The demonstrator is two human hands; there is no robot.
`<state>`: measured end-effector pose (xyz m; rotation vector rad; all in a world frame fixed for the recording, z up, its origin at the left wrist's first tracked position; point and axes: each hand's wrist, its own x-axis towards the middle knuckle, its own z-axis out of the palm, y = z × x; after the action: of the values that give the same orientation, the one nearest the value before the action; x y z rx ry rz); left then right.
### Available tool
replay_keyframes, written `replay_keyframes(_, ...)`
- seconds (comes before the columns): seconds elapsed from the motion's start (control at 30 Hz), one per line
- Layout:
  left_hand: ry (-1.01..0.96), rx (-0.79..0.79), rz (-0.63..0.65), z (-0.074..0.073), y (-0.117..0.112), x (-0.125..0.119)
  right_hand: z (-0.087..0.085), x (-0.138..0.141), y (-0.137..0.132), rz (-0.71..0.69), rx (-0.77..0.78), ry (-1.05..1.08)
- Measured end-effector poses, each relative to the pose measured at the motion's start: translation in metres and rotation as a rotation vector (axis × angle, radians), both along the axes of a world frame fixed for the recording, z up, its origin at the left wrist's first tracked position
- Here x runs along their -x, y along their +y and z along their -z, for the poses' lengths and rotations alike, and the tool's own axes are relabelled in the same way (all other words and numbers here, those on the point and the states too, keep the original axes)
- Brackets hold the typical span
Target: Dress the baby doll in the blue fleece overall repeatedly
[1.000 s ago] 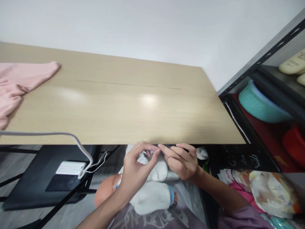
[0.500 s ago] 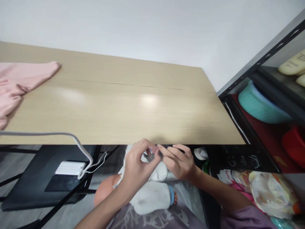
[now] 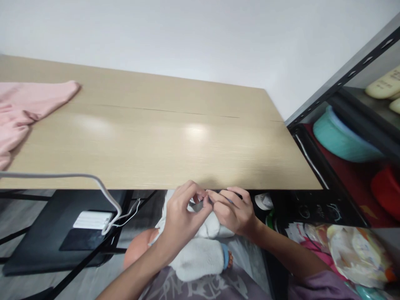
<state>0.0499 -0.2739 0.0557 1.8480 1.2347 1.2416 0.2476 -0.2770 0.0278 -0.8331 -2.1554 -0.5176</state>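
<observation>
Both my hands meet just below the front edge of the light wooden table [image 3: 162,141]. My left hand [image 3: 183,214] is curled, thumb and fingers pinched together on something small and dark that I cannot make out. My right hand [image 3: 233,210] is closed too, its fingertips touching the same small thing at the left hand's fingertips. Under my hands, on my lap, lies a baby doll [image 3: 193,254] in a white fleecy suit with a blue cuff, its bare head towards the left.
A pink garment [image 3: 21,110] lies at the table's left end. A grey cable [image 3: 93,181] runs over the front edge down to a white power bank [image 3: 92,220] on a black stand. A metal shelf [image 3: 350,137] at right holds teal and red bowls.
My left hand's fingers have curled in from a loose spread to a tight pinch against the right hand's fingertips. Both hands have stayed in place at the table's edge.
</observation>
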Motion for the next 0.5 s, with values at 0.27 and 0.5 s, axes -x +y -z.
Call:
replay_keyframes(0.27, 0.041, 0.003, 0.0, 0.0012, -0.0003, 0.0019, 0.0023, 0.0009, -0.001, -0.008, 0.014, 0.03)
replay_keyframes(0.5, 0.028, 0.002, 0.006, 0.0013, -0.0014, 0.0063, -0.0022, 0.0018, -0.0029, -0.004, 0.082, 0.129)
